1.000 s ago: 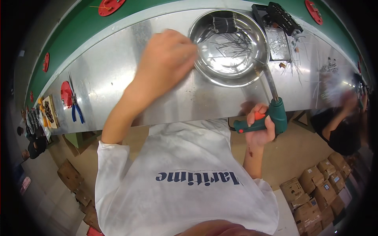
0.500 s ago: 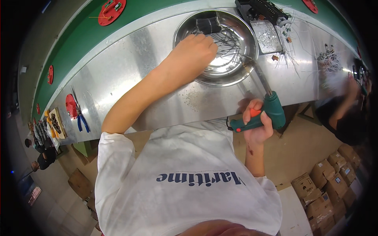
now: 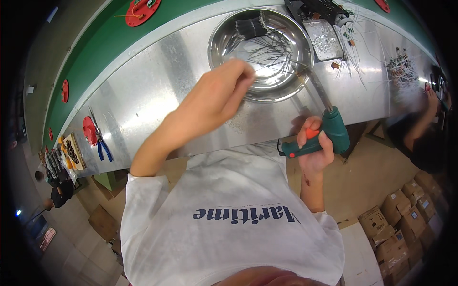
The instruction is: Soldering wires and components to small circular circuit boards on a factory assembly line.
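Note:
My right hand (image 3: 316,155) grips a green heat gun (image 3: 337,129) with an orange trigger, in front of the bench edge. Its long metal nozzle tube points up and left, the tip over the right rim of a shiny steel bowl (image 3: 301,42). Inside the bowl lie loose thin dark wires (image 3: 269,50) and a tied-looking dark bundle of wires (image 3: 250,26) at the back. My left hand (image 3: 214,97) hovers at the bowl's near left rim, fingers curled together and slightly blurred. Whatever the fingertips may hold is too small to make out.
A tray of small clear pieces (image 3: 324,40) stands right of the bowl, beside a black device (image 3: 320,10) and scattered white wires (image 3: 400,69). Blue-handled pliers (image 3: 102,147) lie at the left. Another person's arm (image 3: 422,119) is at the far right. Cardboard boxes (image 3: 393,250) fill the lower right floor.
My left hand has drawn back from over the wires toward me and to the left, to the bowl's near rim. The right hand keeps its grip on the heat gun, nearly unmoved.

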The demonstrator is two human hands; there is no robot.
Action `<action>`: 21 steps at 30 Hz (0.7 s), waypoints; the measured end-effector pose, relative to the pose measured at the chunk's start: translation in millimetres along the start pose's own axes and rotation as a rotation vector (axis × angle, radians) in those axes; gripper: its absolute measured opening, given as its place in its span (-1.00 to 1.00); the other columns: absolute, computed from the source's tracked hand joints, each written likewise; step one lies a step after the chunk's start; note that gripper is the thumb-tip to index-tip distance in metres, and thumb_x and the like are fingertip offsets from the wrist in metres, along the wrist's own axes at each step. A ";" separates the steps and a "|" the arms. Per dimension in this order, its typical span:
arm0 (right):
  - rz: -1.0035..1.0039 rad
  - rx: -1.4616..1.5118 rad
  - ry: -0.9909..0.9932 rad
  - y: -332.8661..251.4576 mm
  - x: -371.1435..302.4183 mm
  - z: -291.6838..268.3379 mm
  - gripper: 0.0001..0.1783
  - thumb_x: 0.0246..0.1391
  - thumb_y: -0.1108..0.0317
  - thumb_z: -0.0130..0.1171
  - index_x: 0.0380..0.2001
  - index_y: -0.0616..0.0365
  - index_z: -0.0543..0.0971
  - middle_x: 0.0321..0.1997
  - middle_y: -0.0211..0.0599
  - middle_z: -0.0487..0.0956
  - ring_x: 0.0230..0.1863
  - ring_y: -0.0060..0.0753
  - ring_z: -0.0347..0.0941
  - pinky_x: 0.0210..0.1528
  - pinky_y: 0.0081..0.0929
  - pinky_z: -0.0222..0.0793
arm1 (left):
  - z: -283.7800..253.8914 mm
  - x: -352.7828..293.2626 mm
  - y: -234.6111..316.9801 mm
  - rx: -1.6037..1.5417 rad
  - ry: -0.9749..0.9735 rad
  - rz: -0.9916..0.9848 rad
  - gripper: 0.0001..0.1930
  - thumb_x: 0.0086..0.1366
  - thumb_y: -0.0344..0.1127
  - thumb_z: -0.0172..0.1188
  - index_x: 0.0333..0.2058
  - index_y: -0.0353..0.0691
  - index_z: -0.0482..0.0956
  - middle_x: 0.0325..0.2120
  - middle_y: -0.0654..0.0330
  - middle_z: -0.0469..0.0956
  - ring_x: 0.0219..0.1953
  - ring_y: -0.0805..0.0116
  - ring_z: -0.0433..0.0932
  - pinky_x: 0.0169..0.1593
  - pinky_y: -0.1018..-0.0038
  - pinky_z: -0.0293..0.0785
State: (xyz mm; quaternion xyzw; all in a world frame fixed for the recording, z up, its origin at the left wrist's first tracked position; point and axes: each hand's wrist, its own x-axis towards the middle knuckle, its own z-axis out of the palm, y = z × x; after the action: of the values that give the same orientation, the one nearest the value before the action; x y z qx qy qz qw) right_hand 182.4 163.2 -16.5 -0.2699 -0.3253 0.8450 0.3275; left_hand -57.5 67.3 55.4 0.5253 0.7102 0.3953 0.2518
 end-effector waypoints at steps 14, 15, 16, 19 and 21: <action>0.090 -0.242 -0.178 14.4 11.8 61.8 -0.60 -0.09 0.63 0.17 -0.12 0.23 0.40 -0.10 -0.17 0.43 -0.20 -0.32 0.49 -0.22 -0.52 0.39 | 23.2 -80.2 11.5 -0.568 0.014 -0.370 -0.92 0.30 -0.43 0.04 -0.28 -0.32 0.43 -0.48 0.24 0.45 -0.41 0.50 0.37 -0.29 0.55 0.34; 0.057 -0.269 -0.213 18.0 16.0 67.0 -0.58 -0.11 0.65 0.19 -0.11 0.22 0.40 -0.09 -0.17 0.44 -0.20 -0.33 0.49 -0.21 -0.52 0.40 | 22.5 -84.1 9.6 -0.569 0.026 -0.356 -0.91 0.30 -0.43 0.05 -0.27 -0.32 0.43 -0.48 0.23 0.45 -0.41 0.49 0.38 -0.30 0.54 0.35; 0.067 -0.258 -0.251 21.2 18.4 71.5 -0.58 -0.11 0.65 0.19 -0.11 0.22 0.40 -0.09 -0.17 0.44 -0.20 -0.33 0.49 -0.21 -0.52 0.40 | 19.5 -88.6 10.3 -0.550 0.062 -0.362 -0.91 0.30 -0.43 0.05 -0.27 -0.32 0.43 -0.48 0.23 0.45 -0.41 0.49 0.38 -0.30 0.54 0.35; 0.111 -0.355 -0.128 25.3 17.9 86.6 -0.60 -0.13 0.69 0.24 -0.15 0.28 0.45 -0.16 -0.24 0.48 -0.24 -0.48 0.48 -0.17 -0.56 0.40 | 10.9 -99.9 10.9 -0.516 0.016 -0.404 -0.91 0.32 -0.45 0.02 -0.23 -0.31 0.43 -0.37 0.26 0.45 -0.28 0.52 0.40 -0.19 0.55 0.35; 0.120 -0.389 -0.105 28.5 17.9 90.3 -0.59 -0.15 0.69 0.24 -0.15 0.26 0.46 -0.17 -0.27 0.48 -0.24 -0.50 0.46 -0.18 -0.58 0.39 | 13.8 -102.6 5.4 -0.535 0.009 -0.356 -0.89 0.31 -0.42 0.04 -0.23 -0.31 0.43 -0.38 0.20 0.47 -0.32 0.48 0.43 -0.23 0.53 0.37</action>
State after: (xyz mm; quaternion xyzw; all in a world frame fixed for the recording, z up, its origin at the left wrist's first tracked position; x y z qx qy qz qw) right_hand 99.8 126.2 16.5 -0.3025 -0.4823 0.7971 0.2012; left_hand -10.9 -24.9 46.2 0.3064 0.6627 0.5201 0.4432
